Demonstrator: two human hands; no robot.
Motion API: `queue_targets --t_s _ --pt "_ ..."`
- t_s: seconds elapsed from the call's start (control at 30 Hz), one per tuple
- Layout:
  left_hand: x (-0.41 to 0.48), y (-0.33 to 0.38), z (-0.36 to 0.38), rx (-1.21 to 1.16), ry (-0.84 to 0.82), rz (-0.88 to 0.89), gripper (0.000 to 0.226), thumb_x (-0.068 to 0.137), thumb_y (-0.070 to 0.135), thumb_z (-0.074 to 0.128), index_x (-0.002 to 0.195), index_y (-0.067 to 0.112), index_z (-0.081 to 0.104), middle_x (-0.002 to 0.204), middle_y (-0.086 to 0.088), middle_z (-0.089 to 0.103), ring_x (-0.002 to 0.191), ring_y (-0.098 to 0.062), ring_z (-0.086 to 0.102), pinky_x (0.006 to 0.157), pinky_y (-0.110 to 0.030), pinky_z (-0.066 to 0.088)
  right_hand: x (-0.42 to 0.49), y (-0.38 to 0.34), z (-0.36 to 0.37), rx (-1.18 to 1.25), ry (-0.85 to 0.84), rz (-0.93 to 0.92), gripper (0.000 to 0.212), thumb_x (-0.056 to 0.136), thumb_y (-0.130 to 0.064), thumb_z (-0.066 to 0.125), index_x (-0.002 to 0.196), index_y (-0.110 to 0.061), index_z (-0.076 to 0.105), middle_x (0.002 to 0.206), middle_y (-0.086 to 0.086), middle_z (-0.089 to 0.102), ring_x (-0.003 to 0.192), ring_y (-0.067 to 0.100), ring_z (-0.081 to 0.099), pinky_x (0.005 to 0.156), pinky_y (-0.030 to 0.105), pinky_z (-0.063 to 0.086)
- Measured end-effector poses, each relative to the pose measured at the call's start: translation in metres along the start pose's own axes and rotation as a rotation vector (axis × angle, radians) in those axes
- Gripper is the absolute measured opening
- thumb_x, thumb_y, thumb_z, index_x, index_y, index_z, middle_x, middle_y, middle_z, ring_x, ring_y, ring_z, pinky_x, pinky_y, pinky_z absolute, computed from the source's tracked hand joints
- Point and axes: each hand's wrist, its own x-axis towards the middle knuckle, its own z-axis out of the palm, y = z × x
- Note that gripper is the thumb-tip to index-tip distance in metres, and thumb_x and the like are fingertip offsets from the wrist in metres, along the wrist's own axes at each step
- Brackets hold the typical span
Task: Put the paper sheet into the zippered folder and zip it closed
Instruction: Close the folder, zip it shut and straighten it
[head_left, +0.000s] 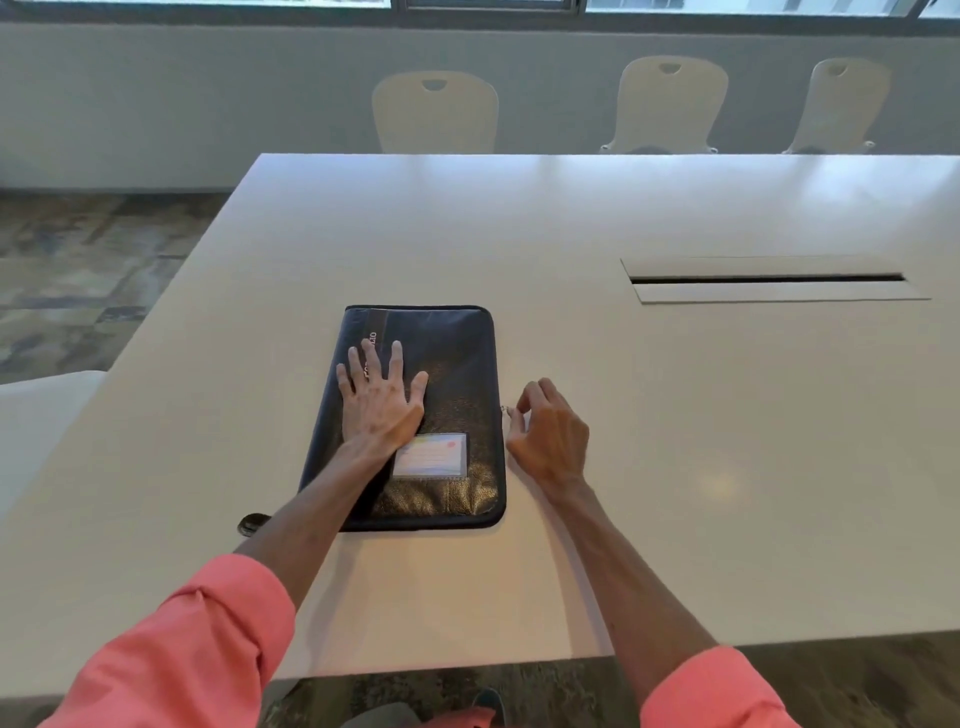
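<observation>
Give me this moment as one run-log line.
left hand: flat on black rectangular fabric zippered folder | right hand: pinches small metal zipper pull at folder's right edge | paper sheet: not visible

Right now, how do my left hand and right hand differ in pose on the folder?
The left hand lies flat, fingers spread, on top of the folder; the right hand is curled, pinching the zipper pull at its right edge. The left hand sits over the folder; the right hand is beside it, over the table. Both touch the folder.
</observation>
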Motion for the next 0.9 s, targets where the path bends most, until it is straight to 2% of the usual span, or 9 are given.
queue_targets --t_s 0.1,0.23,0.37,0.6,0.7,0.77,0.83,0.87,0.9 --pt "0.001 0.001 0.002 0.005 0.007 0.006 0.078 0.111 0.067 0.018 0.176 0.026 0.006 0.182 -0.024 -0.002 0.169 -0.043 -0.005 0.136 -0.062 -0.004 0.014 -0.002 0.009 -0.007 0.007 0.051 0.022 0.095 -0.026 0.079 0.091 -0.018 0.059 0.097 -0.004 0.062 0.081 0.021 0.066 0.064 0.036 0.057" --pt "0.000 0.000 0.002 0.035 0.011 0.020 0.078 0.111 0.066 0.018 0.176 0.025 0.005 0.181 -0.024 -0.002 0.169 -0.043 -0.005 0.135 -0.063 -0.004 0.034 -0.002 0.021 0.013 0.011 0.095 0.021 0.096 -0.027 0.080 0.095 -0.017 0.061 0.099 -0.004 0.064 0.081 0.019 0.066 0.065 0.031 0.053" --pt "0.000 0.000 0.002 0.031 0.024 0.028 0.080 0.109 0.067 0.014 0.176 0.024 0.005 0.181 -0.025 -0.001 0.169 -0.044 -0.005 0.135 -0.064 -0.001 0.058 -0.003 0.033 0.023 0.022 0.138 0.022 0.097 -0.027 0.081 0.096 -0.018 0.062 0.099 -0.004 0.065 0.080 0.019 0.066 0.067 0.034 0.057" --pt "-0.002 0.002 0.001 0.031 0.002 0.025 0.081 0.108 0.067 0.012 0.176 0.024 0.004 0.181 -0.024 -0.002 0.169 -0.045 -0.007 0.135 -0.065 -0.001 0.100 -0.004 0.050 0.046 0.033 0.206 0.020 0.099 -0.027 0.081 0.098 -0.017 0.063 0.102 -0.003 0.066 0.080 0.022 0.068 0.069 0.032 0.050" --pt "0.002 0.001 -0.005 0.069 0.007 0.027 0.079 0.108 0.069 0.020 0.173 0.024 0.020 0.178 -0.025 0.015 0.166 -0.046 0.011 0.134 -0.062 0.008 0.117 -0.005 0.055 0.056 0.029 0.231 0.020 0.100 -0.028 0.079 0.098 -0.017 0.063 0.104 -0.002 0.066 0.080 0.023 0.068 0.071 0.032 0.045" --pt "0.015 -0.008 -0.013 0.080 0.103 0.083 0.066 0.107 0.068 0.028 0.153 0.023 0.044 0.154 -0.019 0.040 0.148 -0.039 0.039 0.125 -0.056 0.030 0.126 -0.006 0.057 0.072 0.016 0.239 0.019 0.101 -0.028 0.078 0.098 -0.016 0.063 0.105 -0.002 0.066 0.079 0.022 0.064 0.073 0.032 0.042" --pt "0.036 -0.022 -0.019 0.022 0.187 0.089 0.049 0.107 0.063 0.037 0.129 0.022 0.051 0.132 -0.010 0.046 0.130 -0.034 0.050 0.113 -0.050 0.040 0.132 -0.007 0.058 0.079 -0.001 0.239 0.019 0.101 -0.028 0.077 0.097 -0.016 0.063 0.106 -0.003 0.066 0.078 0.021 0.059 0.075 0.032 0.040" --pt "0.046 -0.029 -0.021 -0.011 0.192 0.053 0.047 0.107 0.061 0.040 0.128 0.020 0.050 0.135 -0.011 0.046 0.133 -0.036 0.050 0.116 -0.052 0.039 0.134 -0.006 0.059 0.082 -0.005 0.237 0.019 0.101 -0.028 0.077 0.096 -0.016 0.063 0.105 -0.003 0.066 0.078 0.021 0.058 0.075 0.031 0.039" --pt "0.055 -0.036 -0.020 -0.039 0.171 0.009 0.053 0.106 0.061 0.042 0.136 0.018 0.047 0.149 -0.015 0.042 0.144 -0.040 0.044 0.123 -0.054 0.034 0.136 -0.006 0.060 0.084 -0.005 0.236 0.019 0.100 -0.029 0.077 0.095 -0.017 0.063 0.104 -0.004 0.066 0.078 0.021 0.058 0.075 0.032 0.039"
